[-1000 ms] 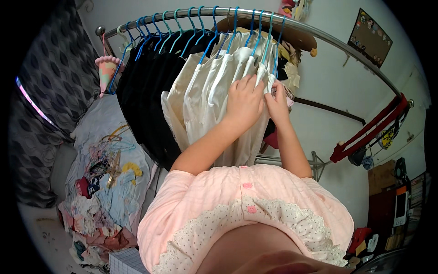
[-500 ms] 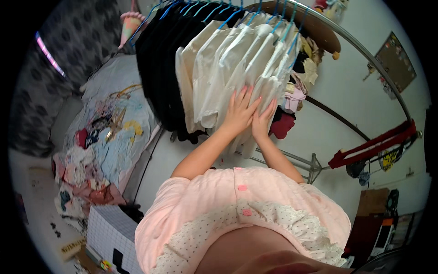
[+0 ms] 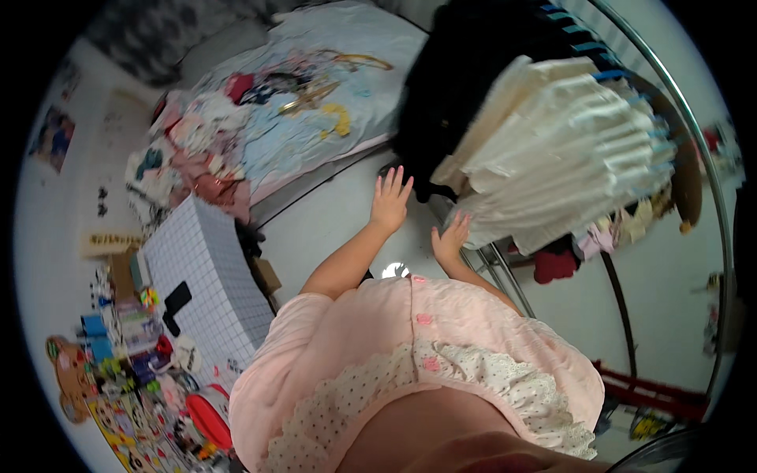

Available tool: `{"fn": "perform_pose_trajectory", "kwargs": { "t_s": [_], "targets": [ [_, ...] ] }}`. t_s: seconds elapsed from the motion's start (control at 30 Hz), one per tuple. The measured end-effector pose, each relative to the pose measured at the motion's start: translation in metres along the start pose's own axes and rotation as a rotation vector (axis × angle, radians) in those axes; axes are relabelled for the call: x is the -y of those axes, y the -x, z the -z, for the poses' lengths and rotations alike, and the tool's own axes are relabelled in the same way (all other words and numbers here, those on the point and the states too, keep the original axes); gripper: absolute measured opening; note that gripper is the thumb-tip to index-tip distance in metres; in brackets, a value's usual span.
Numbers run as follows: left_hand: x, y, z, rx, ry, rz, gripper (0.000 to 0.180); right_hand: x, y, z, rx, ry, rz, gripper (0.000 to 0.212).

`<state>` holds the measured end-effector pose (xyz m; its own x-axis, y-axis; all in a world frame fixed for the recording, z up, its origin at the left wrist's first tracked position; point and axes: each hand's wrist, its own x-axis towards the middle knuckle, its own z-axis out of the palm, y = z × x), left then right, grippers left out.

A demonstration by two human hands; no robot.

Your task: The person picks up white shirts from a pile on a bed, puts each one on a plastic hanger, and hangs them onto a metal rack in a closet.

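White long garments (image 3: 560,150) hang close together on blue hangers (image 3: 611,75), right of centre. Left of them on the same rack is a thick row of black garments (image 3: 473,55). My right hand (image 3: 451,239) is by the lower edge of the white garments, its fingers spread and holding nothing; whether it touches the cloth I cannot tell. Raised over the pale floor, my left hand (image 3: 389,203) has its fingers stretched apart, empty, a little below the black garments' hem.
A curved metal rack rail (image 3: 698,118) arches along the right. At the back left stands a bed (image 3: 347,35) with a clothes pile (image 3: 209,134) at its near end. A table with a checked cloth (image 3: 213,288) bears a dark phone (image 3: 178,296). Red cloth (image 3: 554,266) hangs beyond the white garments.
My hands have come off the white garments, and my left hand has moved apart from my right. The view has turned left, so the rack sits further right and the table shows more.
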<state>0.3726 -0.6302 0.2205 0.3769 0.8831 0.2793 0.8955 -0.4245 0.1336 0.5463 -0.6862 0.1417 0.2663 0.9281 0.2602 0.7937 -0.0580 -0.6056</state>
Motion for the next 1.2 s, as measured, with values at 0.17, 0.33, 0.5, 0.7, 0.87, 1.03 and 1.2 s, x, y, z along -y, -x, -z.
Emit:
{"fn": "perform_pose_trajectory", "kwargs": {
  "t_s": [0.17,0.33,0.5,0.7,0.87,1.03,1.2],
  "targets": [
    [0.096,0.023,-0.01,-0.043,-0.072,0.257,0.062,0.083,-0.034,-0.065,0.245,-0.001,0.311,0.077],
    [0.196,0.036,0.001,-0.022,-0.074,0.426,0.061,0.16,-0.078,-0.142,0.377,0.074,0.46,0.076],
    [0.291,0.048,0.011,0.004,-0.12,0.595,0.063,0.22,-0.115,-0.215,0.435,0.132,0.567,0.076],
    [0.384,0.065,0.017,0.014,-0.193,0.757,0.063,0.273,-0.151,-0.289,0.44,0.131,0.598,0.076],
    [0.429,0.09,0.002,0.037,-0.193,0.861,0.061,0.284,-0.176,-0.326,0.508,0.19,0.549,0.077],
    [0.461,0.093,-0.007,0.091,-0.211,0.963,0.062,0.289,-0.207,-0.365,0.542,0.242,0.511,0.078],
    [0.505,0.06,-0.006,0.194,-0.222,1.052,0.06,0.311,-0.251,-0.409,0.566,0.244,0.534,0.078]
  ]
}}
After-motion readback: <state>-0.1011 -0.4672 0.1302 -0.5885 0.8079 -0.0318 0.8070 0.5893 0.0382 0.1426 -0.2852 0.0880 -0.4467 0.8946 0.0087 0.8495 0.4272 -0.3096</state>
